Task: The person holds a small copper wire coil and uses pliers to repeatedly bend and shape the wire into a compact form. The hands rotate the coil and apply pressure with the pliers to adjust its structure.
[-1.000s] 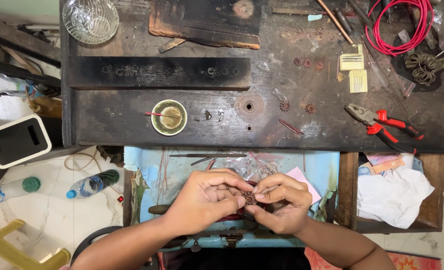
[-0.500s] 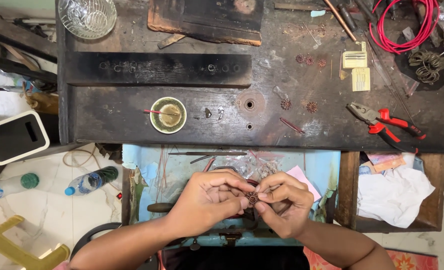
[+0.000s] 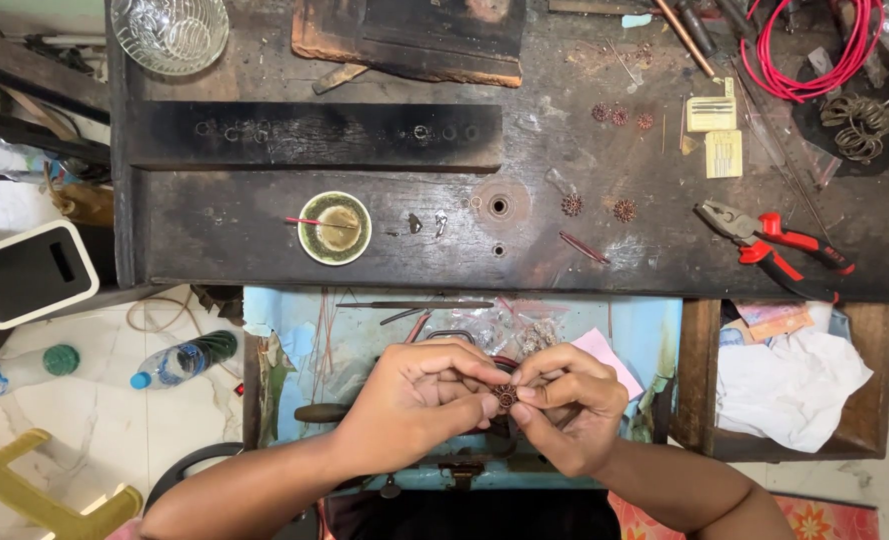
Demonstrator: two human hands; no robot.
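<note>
Both hands meet over an open blue drawer (image 3: 655, 330) below a dark workbench (image 3: 385, 230). My left hand (image 3: 415, 400) and my right hand (image 3: 565, 405) pinch one small round coppery ornament (image 3: 506, 396) between their fingertips. It looks like a tiny flower-shaped metal piece. Similar small coppery pieces (image 3: 597, 208) lie on the bench above.
On the bench: red-handled pliers (image 3: 775, 240), a small round dish with a red stick (image 3: 335, 227), a coil of red wire (image 3: 815, 45), a glass bowl (image 3: 170, 32). A second drawer holds white cloth (image 3: 790, 375). Plastic bottles (image 3: 180, 360) and a yellow stool (image 3: 40, 495) are on the floor.
The hands stay together on the small ornament, with only slight finger movement. Nothing else has moved.
</note>
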